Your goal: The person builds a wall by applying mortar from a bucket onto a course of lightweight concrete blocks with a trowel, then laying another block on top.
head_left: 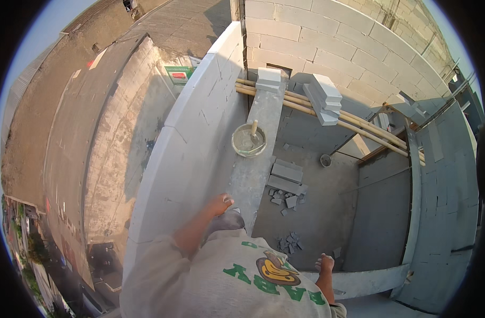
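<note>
My left hand [220, 204] is closed loosely over the near end of a grey scaffold plank [243, 183], with nothing visible in it. Light dust or mortar shows on its fingers. Out to the right, over the drop beside the plank, my right hand [325, 263] has its fingers curled in and nothing showing in them. Farther along the plank stands a bucket [247, 150] of grey mortar, with a light-coloured handle [254, 127] sticking up from it. Neither hand touches the bucket. White blocks [269, 77] are stacked at the plank's far end.
A pale block wall [187, 127] runs along my left, with a drop beyond it. Bamboo poles [353, 123] cross ahead, carrying more blocks [323, 98]. On the floor below lie blocks [286, 172], broken pieces [290, 244] and a small bucket [325, 160].
</note>
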Demonstrator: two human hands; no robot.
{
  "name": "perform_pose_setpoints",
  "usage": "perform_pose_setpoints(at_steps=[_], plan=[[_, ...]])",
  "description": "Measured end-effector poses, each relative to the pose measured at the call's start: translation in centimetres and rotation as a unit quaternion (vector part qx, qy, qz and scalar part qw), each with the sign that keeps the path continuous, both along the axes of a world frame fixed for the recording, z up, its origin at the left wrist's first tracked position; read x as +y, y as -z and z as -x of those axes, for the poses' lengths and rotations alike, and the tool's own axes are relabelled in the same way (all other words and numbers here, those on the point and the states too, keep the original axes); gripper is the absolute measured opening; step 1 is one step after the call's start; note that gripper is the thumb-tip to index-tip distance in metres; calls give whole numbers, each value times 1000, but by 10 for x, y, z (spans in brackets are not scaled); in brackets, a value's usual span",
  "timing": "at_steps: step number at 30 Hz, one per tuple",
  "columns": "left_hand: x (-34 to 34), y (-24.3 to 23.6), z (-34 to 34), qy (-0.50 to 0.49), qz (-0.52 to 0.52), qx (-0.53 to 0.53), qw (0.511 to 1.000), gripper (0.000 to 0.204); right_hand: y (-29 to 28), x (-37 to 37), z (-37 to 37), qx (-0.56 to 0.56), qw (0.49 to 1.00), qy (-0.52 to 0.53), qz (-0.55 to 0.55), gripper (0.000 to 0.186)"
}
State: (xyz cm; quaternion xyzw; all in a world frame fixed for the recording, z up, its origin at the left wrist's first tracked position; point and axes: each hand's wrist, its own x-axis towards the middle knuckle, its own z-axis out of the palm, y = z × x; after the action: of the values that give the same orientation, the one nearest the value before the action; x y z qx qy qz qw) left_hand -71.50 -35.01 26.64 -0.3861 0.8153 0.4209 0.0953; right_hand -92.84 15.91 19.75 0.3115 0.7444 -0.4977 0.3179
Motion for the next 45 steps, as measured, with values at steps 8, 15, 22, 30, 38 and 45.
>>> perform_pose_setpoints(at_steps=[8,15,22,30,38,45], plan=[[-169,-13,-28,-147,50,-4,988,47,-6,-255,34,52,857,-502,-100,38],[-196,15,-45,-279,-25,-22,960,57,43,-332,156,49,824,-531,-190,30],[-153,85,-68,-405,-86,-87,906,43,35,-534,253,93,624,-730,-264,56],[-156,73,-5,-483,-184,-33,855,44,25,-787,310,201,629,-741,-124,47],[-226,102,64,-493,-220,34,841,45,6,-744,338,95,566,-796,-193,52],[-336,86,165,-403,-181,6,897,49,-24,-655,418,60,655,-703,-271,47]])
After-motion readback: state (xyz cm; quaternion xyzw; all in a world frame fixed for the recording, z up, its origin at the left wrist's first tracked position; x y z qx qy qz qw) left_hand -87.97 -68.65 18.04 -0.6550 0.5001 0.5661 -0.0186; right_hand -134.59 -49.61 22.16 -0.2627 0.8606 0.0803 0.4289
